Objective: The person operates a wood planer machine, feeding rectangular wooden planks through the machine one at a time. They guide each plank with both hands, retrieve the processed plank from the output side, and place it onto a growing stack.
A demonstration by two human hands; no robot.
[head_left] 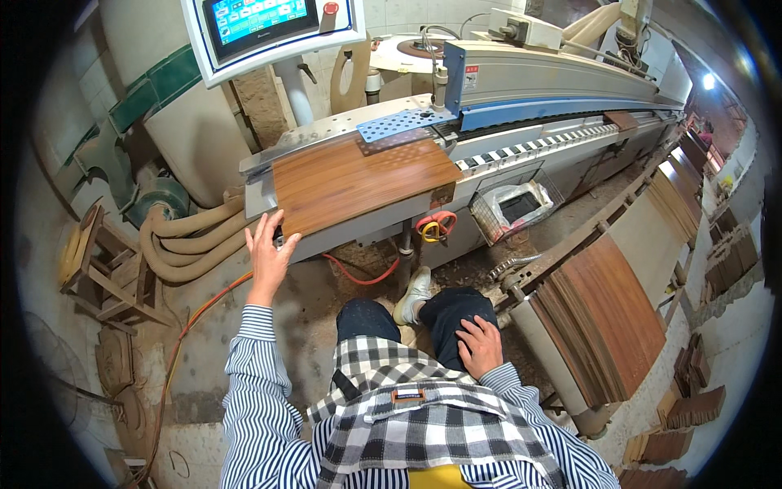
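Likely positioning step: brown board (366, 181) flat along table's (366, 226) front edge, left hand (270, 248) at its near-left corner, fingers spread; right hand (481, 346) empty, fingers relaxed on thigh (446, 314). Next calls for even guiding pressure.

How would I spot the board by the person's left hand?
Find the long machine across the top. At its left end, beside a blue perforated plate, is a wide brown board. Unlike the stacked boards at right, it rests on the machine, one corner by the left hand.
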